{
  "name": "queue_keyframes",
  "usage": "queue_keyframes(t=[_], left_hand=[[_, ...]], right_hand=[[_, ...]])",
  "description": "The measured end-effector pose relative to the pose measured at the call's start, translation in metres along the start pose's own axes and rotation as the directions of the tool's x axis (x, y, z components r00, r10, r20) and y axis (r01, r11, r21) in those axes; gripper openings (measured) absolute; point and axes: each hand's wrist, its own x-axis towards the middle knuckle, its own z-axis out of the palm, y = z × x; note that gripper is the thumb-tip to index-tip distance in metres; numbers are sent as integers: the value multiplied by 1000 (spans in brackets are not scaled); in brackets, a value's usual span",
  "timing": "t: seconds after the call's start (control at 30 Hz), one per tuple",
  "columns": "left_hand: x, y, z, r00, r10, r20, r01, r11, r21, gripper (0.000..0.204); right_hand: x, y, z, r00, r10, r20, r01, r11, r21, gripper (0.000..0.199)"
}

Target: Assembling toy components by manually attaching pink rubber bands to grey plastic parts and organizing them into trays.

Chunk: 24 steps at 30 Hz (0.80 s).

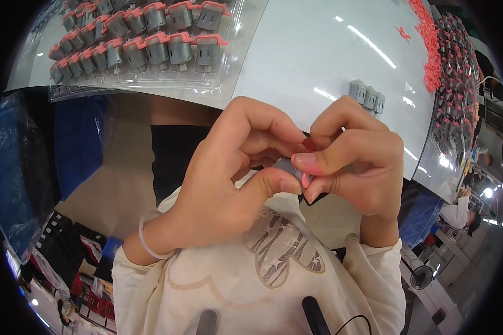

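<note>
Close in front of my body, my left hand [229, 173] pinches a small grey motor [285, 164] between thumb and fingers. My right hand [357, 159] is closed at the motor's right end, its thumb and forefinger pinching a pink plastic clip [305, 180] against it. Fingers cover most of the motor and clip, so how far the clip sits on cannot be told. Beyond my right hand, a few bare grey motors [368, 97] stand side by side on the white table [296, 50].
A clear plastic tray [145, 81] at the far left holds rows of motors with pink clips. Loose pink clips [425, 39] lie heaped at the table's far right, beside another tray of clipped motors [455, 84]. Blue cloth [81, 139] hangs below the table's left side.
</note>
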Motion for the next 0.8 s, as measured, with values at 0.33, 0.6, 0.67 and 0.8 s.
queue_keyframes(t=[0.33,0.6,0.67,0.8], left_hand=[[3,3,-25,990,137,23,-139,970,199,56],[-7,15,-38,996,73,-55,-73,997,5,58],[-12,22,-46,997,65,-34,-66,998,-22,60],[-23,35,-61,949,306,-79,-260,898,356,61]], right_hand=[[13,6,13,995,-61,-73,48,985,-166,36],[50,-23,15,968,-192,164,248,846,-472,31],[68,-30,12,936,-271,225,346,826,-444,27],[131,-43,0,806,-357,471,517,812,-270,23]])
